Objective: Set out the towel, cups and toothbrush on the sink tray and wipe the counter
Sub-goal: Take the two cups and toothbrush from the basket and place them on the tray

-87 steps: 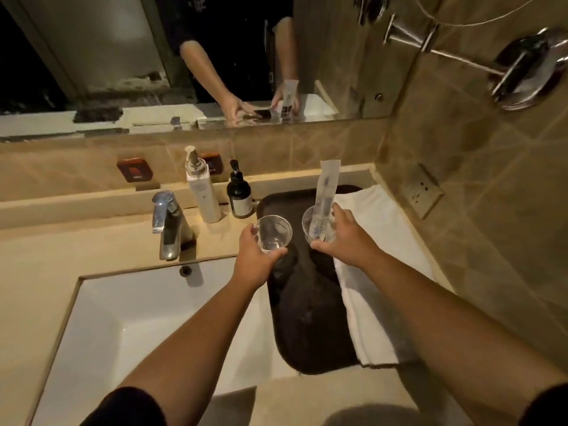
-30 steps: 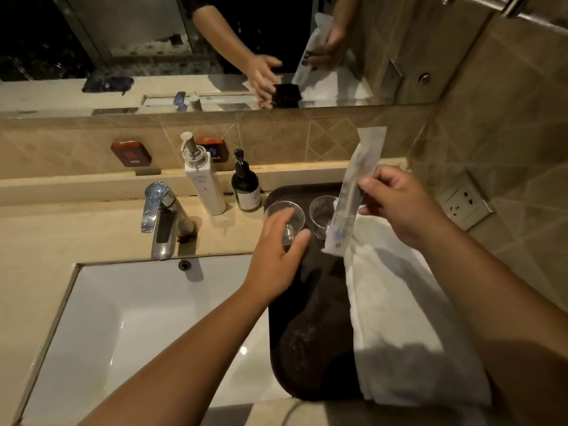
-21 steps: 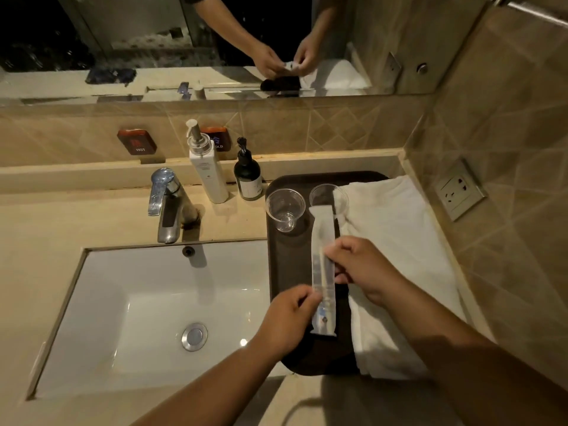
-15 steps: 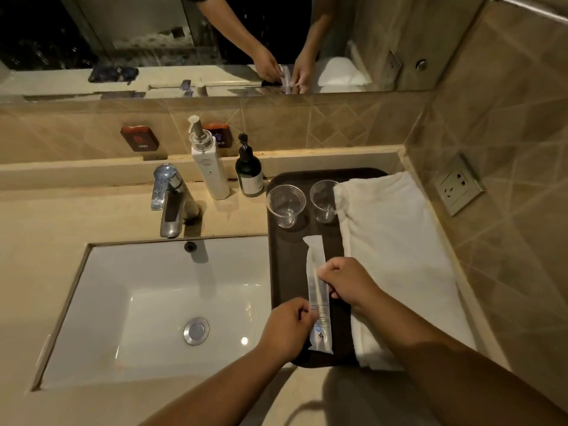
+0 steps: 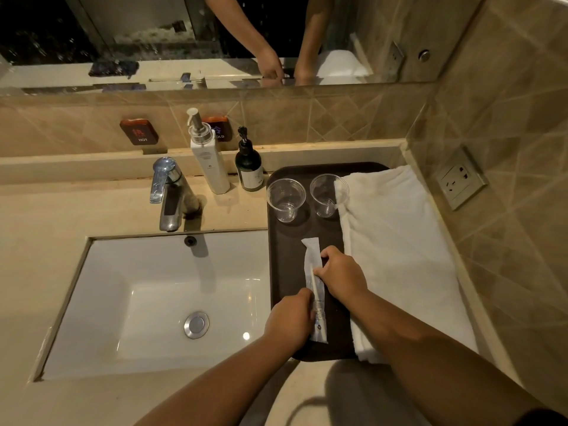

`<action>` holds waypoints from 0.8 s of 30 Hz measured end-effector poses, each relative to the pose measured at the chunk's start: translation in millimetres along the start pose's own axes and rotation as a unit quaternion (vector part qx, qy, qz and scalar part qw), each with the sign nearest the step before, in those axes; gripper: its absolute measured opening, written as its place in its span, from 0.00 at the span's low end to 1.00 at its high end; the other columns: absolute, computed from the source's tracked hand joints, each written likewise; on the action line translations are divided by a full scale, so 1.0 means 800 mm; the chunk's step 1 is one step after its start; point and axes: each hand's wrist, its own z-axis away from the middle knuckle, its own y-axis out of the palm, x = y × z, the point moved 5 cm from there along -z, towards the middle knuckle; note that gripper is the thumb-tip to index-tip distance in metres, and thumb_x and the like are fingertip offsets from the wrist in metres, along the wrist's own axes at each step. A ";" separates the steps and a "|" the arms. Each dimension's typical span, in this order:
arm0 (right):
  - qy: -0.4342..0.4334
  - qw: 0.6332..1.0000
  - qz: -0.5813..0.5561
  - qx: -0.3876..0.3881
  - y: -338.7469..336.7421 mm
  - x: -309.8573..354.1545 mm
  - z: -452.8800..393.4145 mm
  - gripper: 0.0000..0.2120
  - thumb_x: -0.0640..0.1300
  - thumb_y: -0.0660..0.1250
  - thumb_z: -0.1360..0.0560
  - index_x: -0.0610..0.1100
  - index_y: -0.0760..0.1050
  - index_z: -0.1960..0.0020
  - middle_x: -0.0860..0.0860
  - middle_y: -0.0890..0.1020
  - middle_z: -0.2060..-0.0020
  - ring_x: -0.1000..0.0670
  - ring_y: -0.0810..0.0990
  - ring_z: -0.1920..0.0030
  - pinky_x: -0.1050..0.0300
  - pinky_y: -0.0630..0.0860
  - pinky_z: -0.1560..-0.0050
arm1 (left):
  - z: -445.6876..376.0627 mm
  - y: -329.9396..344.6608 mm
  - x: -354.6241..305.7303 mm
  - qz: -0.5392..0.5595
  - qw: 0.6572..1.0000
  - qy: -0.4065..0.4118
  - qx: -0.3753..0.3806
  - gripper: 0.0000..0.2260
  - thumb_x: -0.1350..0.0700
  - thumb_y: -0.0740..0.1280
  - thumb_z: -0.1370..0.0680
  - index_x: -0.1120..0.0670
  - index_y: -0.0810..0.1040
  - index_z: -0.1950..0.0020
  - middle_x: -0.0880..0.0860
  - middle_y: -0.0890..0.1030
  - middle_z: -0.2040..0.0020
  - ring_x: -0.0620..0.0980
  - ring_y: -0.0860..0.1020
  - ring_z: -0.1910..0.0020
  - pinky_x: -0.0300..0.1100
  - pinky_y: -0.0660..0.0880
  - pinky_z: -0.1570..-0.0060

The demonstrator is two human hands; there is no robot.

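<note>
We are reaching both bare forearms in from the 6 o'clock edge toward the dark tray that sits just right of the white basin. Our left hand is curling knuckles-up over the near end of the wrapped toothbrush, its fingers closing on the packet's left edge, though the fingertips themselves are hidden under the hand. Our right hand is coming in from 5 o'clock, wrist bent slightly left, thumb and fingers pinching the packet's right edge at its middle. The toothbrush is lying lengthwise on the tray, running from 12 to 6 o'clock, between the tray's left rim and the folded white towel. We cannot tell whether the packet is resting flat or being held just off the tray.

The towel is covering the tray's right side and hanging past its near edge. Two clear cups and are standing upright side by side at the tray's 12 o'clock end, the right one touching the towel's corner. At 11 o'clock from the tray, a white pump bottle and a dark pump bottle are standing near the faucet.
</note>
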 end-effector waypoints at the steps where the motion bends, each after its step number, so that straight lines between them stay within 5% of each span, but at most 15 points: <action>1: 0.002 1.000 0.009 0.001 0.001 -0.001 0.000 0.15 0.50 0.72 0.27 0.47 0.73 0.44 0.49 0.82 0.57 0.51 0.75 0.64 0.62 0.68 0.64 | -0.001 0.002 0.001 -0.010 1.000 0.000 0.003 0.10 0.51 0.62 0.18 0.52 0.72 0.38 0.53 0.83 0.48 0.52 0.81 0.53 0.41 0.75 0.53; 8: 0.011 0.999 0.034 0.016 0.003 -0.002 -0.007 0.20 0.52 0.71 0.26 0.48 0.69 0.39 0.47 0.83 0.51 0.49 0.80 0.59 0.59 0.74 0.59 | -0.004 0.011 0.002 -0.066 0.998 0.009 0.021 0.14 0.54 0.66 0.20 0.51 0.72 0.34 0.53 0.82 0.45 0.52 0.82 0.50 0.45 0.78 0.46; 19: 0.004 0.999 0.016 0.040 -0.003 0.002 -0.007 0.20 0.52 0.69 0.24 0.47 0.70 0.36 0.47 0.82 0.49 0.48 0.80 0.55 0.59 0.73 0.58 | -0.003 0.011 0.003 -0.073 0.997 0.019 0.010 0.13 0.53 0.64 0.19 0.51 0.71 0.35 0.53 0.82 0.46 0.52 0.81 0.51 0.44 0.78 0.49; 24: 0.006 0.999 -0.022 0.026 -0.022 0.004 0.003 0.15 0.52 0.67 0.23 0.47 0.73 0.40 0.51 0.79 0.58 0.53 0.76 0.61 0.67 0.65 0.67 | 0.004 0.004 0.001 -0.062 0.998 0.033 0.000 0.12 0.48 0.59 0.18 0.49 0.72 0.36 0.52 0.80 0.47 0.49 0.80 0.54 0.39 0.73 0.56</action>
